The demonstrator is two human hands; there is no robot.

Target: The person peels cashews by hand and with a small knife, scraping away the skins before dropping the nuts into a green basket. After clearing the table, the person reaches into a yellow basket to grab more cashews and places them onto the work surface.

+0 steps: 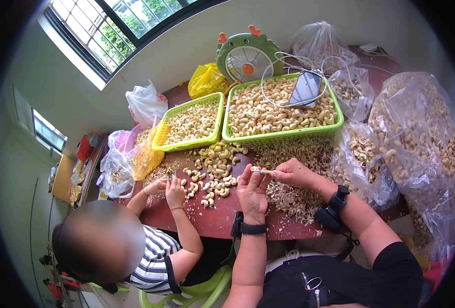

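My left fingers pinch a cashew nut at 3 o'clock from the loose cashews, and my right fingers hold a thin tool, so I should keep the nut still and scrape gently.

phone on cashews in right basket | fan behind it

pale, plain walls. big window with dark frame, bars, green leaves outside, bright daylight. smaller window at left. red-brown table by wall. green chair at table. floor maybe pale, mostly hidden, hard to see.
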